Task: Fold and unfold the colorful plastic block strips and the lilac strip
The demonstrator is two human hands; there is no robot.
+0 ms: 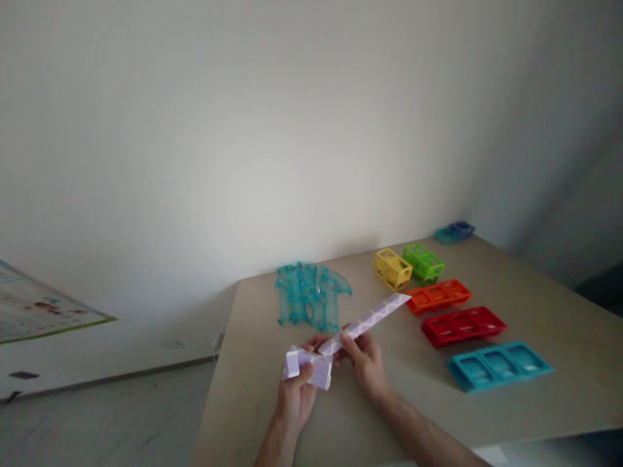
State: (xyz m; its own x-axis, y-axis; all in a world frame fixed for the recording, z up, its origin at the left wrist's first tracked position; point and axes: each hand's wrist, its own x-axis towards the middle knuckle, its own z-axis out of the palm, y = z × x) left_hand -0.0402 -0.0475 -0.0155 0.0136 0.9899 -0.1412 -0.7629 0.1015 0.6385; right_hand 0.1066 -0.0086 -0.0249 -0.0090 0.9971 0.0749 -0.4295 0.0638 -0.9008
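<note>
A white and pale purple snake-twist puzzle (374, 314) is held over the beige table (535, 402). My left hand (296, 392) is closed round its folded end near me. My right hand (364, 362) pinches the straight section, which points up and to the right toward the coloured blocks. Both hands hover just above the tabletop, close together.
A pile of clear teal track pieces (309, 295) lies behind the hands. To the right sit yellow (392, 268), green (423, 262), orange (438, 295), red (462, 324) and turquoise (499, 364) frame blocks. A small blue piece (453, 231) lies at the far corner. A wall stands behind.
</note>
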